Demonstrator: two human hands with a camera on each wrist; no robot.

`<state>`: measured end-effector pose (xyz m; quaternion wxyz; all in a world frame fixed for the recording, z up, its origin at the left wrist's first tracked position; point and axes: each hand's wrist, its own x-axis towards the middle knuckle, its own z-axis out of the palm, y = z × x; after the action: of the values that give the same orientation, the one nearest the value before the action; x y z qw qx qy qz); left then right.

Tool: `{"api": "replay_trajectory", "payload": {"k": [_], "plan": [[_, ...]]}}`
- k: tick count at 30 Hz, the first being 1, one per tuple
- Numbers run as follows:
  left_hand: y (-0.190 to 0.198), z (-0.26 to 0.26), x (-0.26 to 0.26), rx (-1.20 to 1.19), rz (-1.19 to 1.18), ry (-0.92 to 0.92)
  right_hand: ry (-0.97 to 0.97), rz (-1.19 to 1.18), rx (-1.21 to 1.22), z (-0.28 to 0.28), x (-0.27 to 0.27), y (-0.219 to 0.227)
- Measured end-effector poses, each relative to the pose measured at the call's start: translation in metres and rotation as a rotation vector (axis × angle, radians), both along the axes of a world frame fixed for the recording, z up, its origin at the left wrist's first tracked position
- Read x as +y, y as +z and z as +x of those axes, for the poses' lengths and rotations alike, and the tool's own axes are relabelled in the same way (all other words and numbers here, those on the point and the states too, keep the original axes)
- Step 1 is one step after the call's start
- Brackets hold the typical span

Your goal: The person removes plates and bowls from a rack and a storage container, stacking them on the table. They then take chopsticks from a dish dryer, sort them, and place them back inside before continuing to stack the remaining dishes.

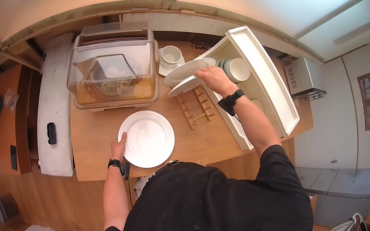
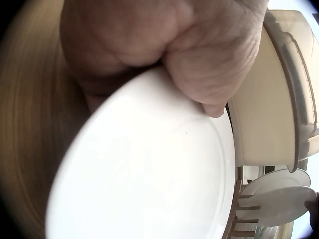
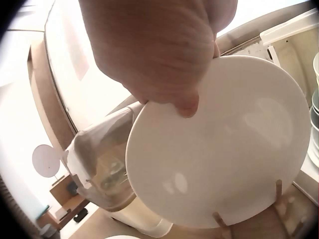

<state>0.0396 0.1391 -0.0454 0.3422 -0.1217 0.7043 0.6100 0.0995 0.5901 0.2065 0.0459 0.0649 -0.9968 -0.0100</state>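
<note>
A white plate (image 1: 148, 138) lies near the table's front edge, and my left hand (image 1: 118, 148) grips its left rim with the thumb on top. In the left wrist view the palm's heel is close over the plate (image 2: 144, 169). My right hand (image 1: 215, 80) pinches the upper rim of another white plate (image 1: 184, 86), which stands on edge in a wooden plate rack (image 1: 204, 103). The right wrist view shows this plate's broad face (image 3: 224, 149), with rack pegs (image 3: 278, 191) in front of its lower rim. Behind it stands another upright plate (image 1: 187, 70).
A dish box with a clear lid (image 1: 111, 69) stands at the back left. Beside it a white cup (image 1: 170, 55) sits on stacked dishes. On the right a large cream-coloured tray (image 1: 266, 72) holds stacked bowls (image 1: 238, 70). A white appliance (image 1: 306, 78) stands beyond it.
</note>
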Motion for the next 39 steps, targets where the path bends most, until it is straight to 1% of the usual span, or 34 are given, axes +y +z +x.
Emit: {"api": "replay_trajectory", "payload": {"k": [2, 5, 8, 11, 14, 17, 20, 21, 24, 27, 33, 36, 39], "plan": [[0.006, 0.002, 0.000, -0.008, -0.006, -0.010, -0.058, -0.005, -0.027, -0.002, 0.003, -0.002], [0.015, 0.002, 0.000, -0.046, 0.005, -0.051, -0.080, -0.047, 0.048, -0.004, 0.005, -0.006], [0.013, 0.005, -0.001, -0.011, 0.041, -0.042, -0.199, -0.144, -0.003, -0.002, 0.003, -0.003], [0.009, 0.007, -0.004, -0.001, 0.041, -0.072, -0.169, -0.202, 0.251, 0.007, 0.004, -0.011], [0.012, 0.010, -0.005, 0.020, 0.035, -0.102, -0.205, -0.258, 0.240, 0.017, 0.012, -0.020], [0.016, 0.014, -0.003, 0.022, 0.034, -0.084, -0.244, -0.289, 0.242, 0.024, 0.022, -0.028], [0.015, 0.014, -0.005, 0.043, 0.018, -0.086, -0.341, -0.353, 0.274, 0.030, 0.028, -0.036], [0.013, 0.015, -0.005, 0.059, 0.029, -0.068, -0.359, -0.354, 0.238, 0.034, 0.031, -0.038], [0.019, 0.019, -0.008, 0.100, 0.068, -0.040, -0.392, -0.353, 0.246, 0.040, 0.036, -0.044], [0.025, 0.019, -0.013, 0.101, 0.030, -0.050, -0.445, -0.442, 0.221, 0.041, 0.053, -0.063], [0.036, 0.023, -0.018, 0.123, 0.034, -0.038, -0.525, -0.678, 0.161, 0.054, 0.053, -0.058], [0.046, 0.029, -0.014, 0.126, 0.061, -0.031, -0.456, -0.645, 0.171, 0.057, 0.068, -0.064], [0.064, 0.037, -0.006, 0.147, 0.061, -0.028, -0.571, -0.773, 0.248, 0.063, 0.059, -0.077]]}}
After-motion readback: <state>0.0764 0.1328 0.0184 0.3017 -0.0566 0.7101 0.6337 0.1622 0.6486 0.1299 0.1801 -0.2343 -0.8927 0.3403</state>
